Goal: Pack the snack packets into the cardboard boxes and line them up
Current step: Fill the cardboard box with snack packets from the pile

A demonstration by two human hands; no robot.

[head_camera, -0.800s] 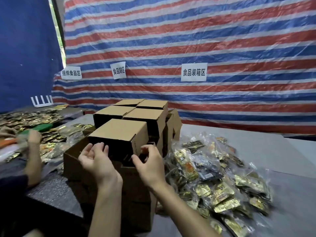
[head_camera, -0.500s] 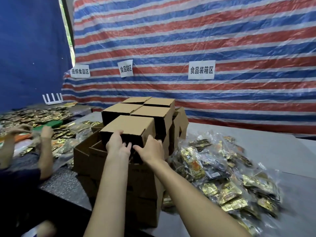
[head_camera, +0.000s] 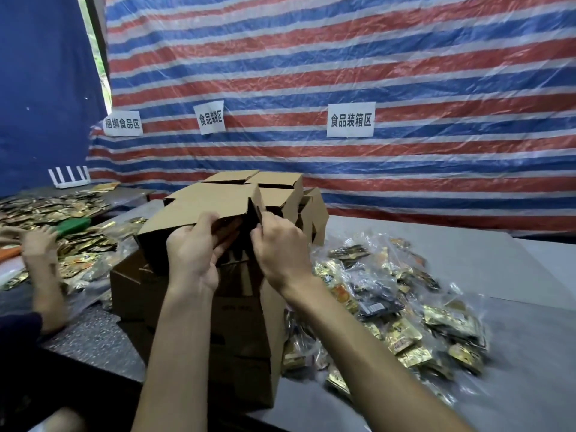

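Cardboard makes up most of the working area; a small box (head_camera: pixel 187 213) sits at the top of the stack, on an open large carton (head_camera: pixel 243 332) that stands by the near left corner of the table (head_camera: pixel 452 260). The left hand (head_camera: pixel 193 257) grips the small box at its open front, fingers (head_camera: pixel 205 221) curled over the upper edge and thumb below, probably to steady it against the pull from the other side; the right hand (head_camera: pixel 282 251) closes on the box's right front corner, its fingers (head_camera: pixel 265 219) narrow and seemingly pinching a side flap, most likely to fold it in or open it. Whether packets are already inside the box cannot be told, as the hands cover the opening.

Behind it, toward the far edge, at least 4 more closed boxes (head_camera: pixel 274 182) stand pressed together in 2 rows, which suits the lining-up part of the job. The snack packets (head_camera: pixel 396 310), gold and dark, lie heaped in clear plastic bags just right of the carton, near the table's front edge, within easy reach of the right hand.

At the left edge another person's hand (head_camera: pixel 39 244) rests among loose packets (head_camera: pixel 46 207); a striped tarpaulin (head_camera: pixel 343 57) hangs behind.
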